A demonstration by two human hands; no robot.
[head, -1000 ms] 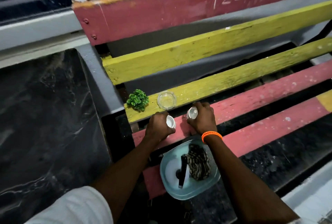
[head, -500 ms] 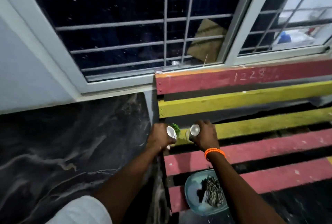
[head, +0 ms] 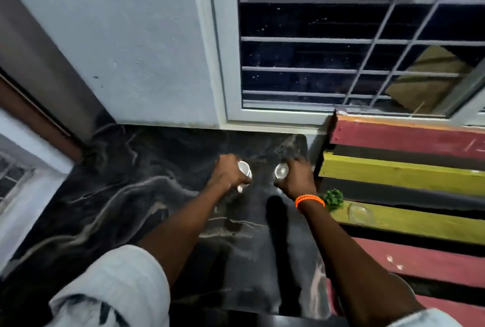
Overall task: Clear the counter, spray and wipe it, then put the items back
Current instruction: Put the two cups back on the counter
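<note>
While a pale wall (head: pixel 136 45) and a barred window (head: pixel 354 45) are closing off the far side, the dark marbled surface (head: pixel 110 195) is lying beneath both arms, with a red and yellow slatted bench (head: pixel 409 174) just beside it on the right. 2 hands are hovering over the surface: the left hand (head: pixel 227 173) is gripping a white cup (head: pixel 244 169), its mouth tilting toward the viewer, and the right hand (head: pixel 296 177) is gripping a shiny cup (head: pixel 281 170), mouth facing likewise. A small green plant (head: pixel 333 198) and a clear glass dish (head: pixel 360 215) are resting on a yellow slat.

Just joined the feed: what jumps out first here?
Both hands hover over the black marble counter, the left hand gripping a white cup, the right hand a shiny cup. To the right, a red-and-yellow slatted bench carries a small green plant and a glass dish.
</note>
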